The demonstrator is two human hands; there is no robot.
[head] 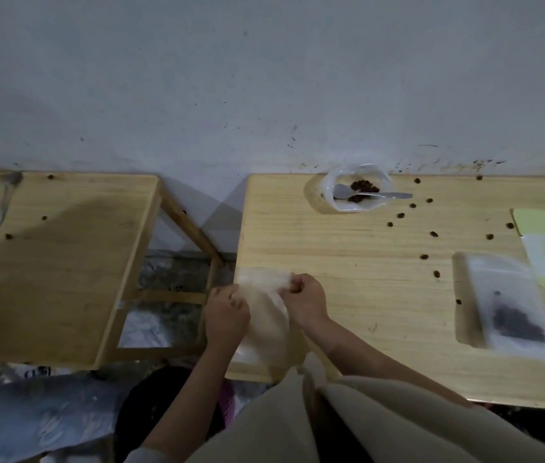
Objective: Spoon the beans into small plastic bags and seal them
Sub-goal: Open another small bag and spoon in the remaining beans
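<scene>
Beans (pixel 364 186) sit in a clear tub (pixel 358 203) at the far edge of the right table (pixel 348 262), well beyond the fingers, with a white spoon (pixel 373 194) lying across them, its bowl inside the tub and its handle pointing right over the rim. More loose beans (pixel 424 256) are scattered over the wood between the tub and the right side, all apart from both hands.

An empty clear bag (pixel 266 295) is held at the near left corner of that table. The left hand (pixel 226 317) has its fingers curled, pinching the bag's left edge near its mouth. The right hand (pixel 306 300) has its fingers curled too, pinching the bag's top right edge. The bag's mouth reaches just past the fingertips toward the wall, and its body runs back between the two wrists toward the person; the film is blurred, so whether the mouth is parted cannot be told.

To the right of the right hand's fingers, well apart, lies a filled bag (pixel 511 305) flat on the table with a dark heap of beans in its near end. Beyond it, at the right edge, lies a yellow-green sheet (pixel 538 228).

Left of the left hand's fingers, across a gap, stands a second table (pixel 64 262) with a metal spoon (pixel 7 198) near its far left corner and a few beans around it
</scene>
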